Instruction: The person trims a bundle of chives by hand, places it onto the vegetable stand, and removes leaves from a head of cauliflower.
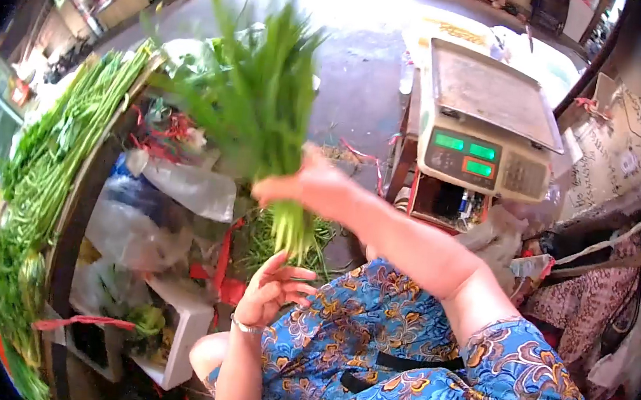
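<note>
Centrally, a bunch of long, flat green leaves with pale stems (281, 87) is held up in front of the person, blurred, its lower part clamped in the right hand (299, 182). Below, apart from the right, the left hand (272, 290) is open near the stem ends, contact unclear. Rightward stands a pale electronic scale with green displays (490, 108); leftward lie heaped long-stemmed greens (55, 156).

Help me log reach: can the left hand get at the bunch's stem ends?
Probably yes: the left hand looks empty and close to the stem ends, nothing visibly between; the right hand grips the bunch higher.
</note>
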`<state>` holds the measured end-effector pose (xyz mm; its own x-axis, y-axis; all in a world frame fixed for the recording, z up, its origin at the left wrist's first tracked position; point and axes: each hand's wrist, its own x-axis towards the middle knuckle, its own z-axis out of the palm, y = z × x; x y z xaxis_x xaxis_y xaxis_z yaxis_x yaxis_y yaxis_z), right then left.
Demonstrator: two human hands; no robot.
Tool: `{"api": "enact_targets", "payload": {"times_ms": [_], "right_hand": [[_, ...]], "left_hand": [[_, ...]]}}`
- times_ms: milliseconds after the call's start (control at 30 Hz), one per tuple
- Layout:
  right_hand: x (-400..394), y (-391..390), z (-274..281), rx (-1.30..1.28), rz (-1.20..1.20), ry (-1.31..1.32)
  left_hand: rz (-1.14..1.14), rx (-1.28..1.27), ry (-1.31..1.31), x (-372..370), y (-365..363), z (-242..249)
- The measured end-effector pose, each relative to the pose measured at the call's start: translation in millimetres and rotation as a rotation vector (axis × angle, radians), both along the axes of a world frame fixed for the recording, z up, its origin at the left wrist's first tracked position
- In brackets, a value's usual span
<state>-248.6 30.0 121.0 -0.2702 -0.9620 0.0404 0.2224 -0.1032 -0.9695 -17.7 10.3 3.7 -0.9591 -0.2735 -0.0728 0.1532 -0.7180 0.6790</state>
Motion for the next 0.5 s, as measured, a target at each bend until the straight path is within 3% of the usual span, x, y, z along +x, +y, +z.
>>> {"api": "enact_targets", "payload": {"times_ms": [67,100,133,167,200,267,333,367,467,500], "right_hand": [[-49,26,44,-0.022,-0.144,0.221],[-88,31,27,-0.035,-0.167,0.150],[-125,36,36,-0.257,-0.302,0.355],[-148,54,72,-0.120,-0.430,0.508],[-163,65,90,-0.177,-0.632,0.563],[-281,88,84,0.003,-0.665,0.753],[-402,101,37,-0.213,-0.954,1.032],[-419,110,27,-0.363,-0.960,1.140],[-524,120,-64,-0.203,-0.898,2.168],[-483,124,-49,-0.172,-0.970,1.735]], "left_hand": [[-0.004,-0.132,-0.138,-4,-3,10],[0.014,-0.140,-0.134,-7,-2,12],[-0.003,-0.156,-0.185,-10,-2,11],[-0.001,-0.170,-0.241,-10,-4,13],[0.009,-0.173,-0.291,-12,-5,17],[-0.005,-0.197,-0.314,-14,-4,18],[0.016,-0.195,-0.336,-17,0,13],[0.031,-0.187,-0.314,-18,4,14],[0.040,-0.191,-0.274,-19,7,8],[0.051,-0.192,-0.251,-19,9,7]]}}
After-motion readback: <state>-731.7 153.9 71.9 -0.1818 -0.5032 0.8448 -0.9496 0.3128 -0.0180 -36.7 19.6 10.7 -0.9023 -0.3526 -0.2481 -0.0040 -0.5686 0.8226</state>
